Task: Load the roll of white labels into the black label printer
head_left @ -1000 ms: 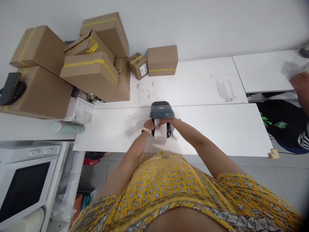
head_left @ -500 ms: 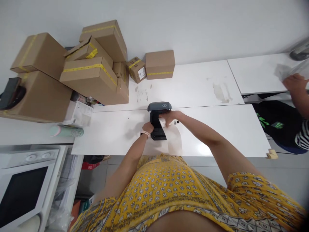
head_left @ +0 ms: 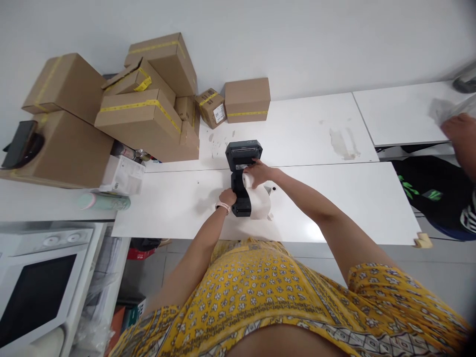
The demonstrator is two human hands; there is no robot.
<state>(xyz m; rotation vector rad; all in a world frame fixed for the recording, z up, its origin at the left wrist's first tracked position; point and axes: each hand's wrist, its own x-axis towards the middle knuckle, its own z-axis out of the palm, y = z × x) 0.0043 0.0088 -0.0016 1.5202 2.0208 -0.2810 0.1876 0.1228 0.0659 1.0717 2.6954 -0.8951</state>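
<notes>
A dark label printer [head_left: 241,205] stands on the white table with its lid [head_left: 238,152] tipped back. My left hand [head_left: 228,197], a pale band at its wrist, is closed on the left side wall of the printer. My right hand [head_left: 259,173] is closed around a roll of white label paper [head_left: 247,180] over the printer's right side, one finger near the raised lid. A loose strip of paper [head_left: 261,203] trails from the roll toward the table's front edge. The inside of the printer is partly hidden by the roll and hands.
Taped cardboard boxes [head_left: 137,119] are piled at the left, with a smaller box [head_left: 247,99] against the wall. A green bottle [head_left: 102,202] lies near a microwave [head_left: 40,277]. At far right, another person's hand [head_left: 459,130] touches clear plastic above a black bag [head_left: 427,188].
The printer lid has swung further back, showing its underside. My right hand has lifted slightly with the paper roll, and the paper strip now curls. My left hand stays put.
</notes>
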